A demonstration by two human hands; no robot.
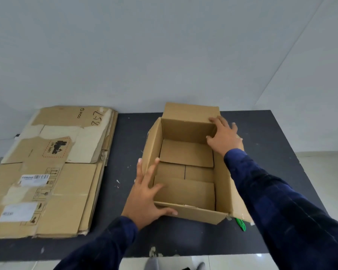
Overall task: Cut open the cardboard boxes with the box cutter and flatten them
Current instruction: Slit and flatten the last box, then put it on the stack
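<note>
An open cardboard box [193, 213] stands upright on the dark bench [125, 141]. The left hand [144, 193] lies at the box's near left corner with fingers spread straight against its walls, and the right hand [222, 137] grips its far right corner, thumb inside. The green box cutter [241, 224] lies on the bench at the box's near right corner, partly under a flap, and a stack of flattened cardboard [47, 172] lies to the box's left.

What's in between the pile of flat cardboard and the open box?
Nothing but a bare strip of the dark work surface, dotted with small white specks. The head view shows it between the flattened cardboard pile and the open box.
</note>
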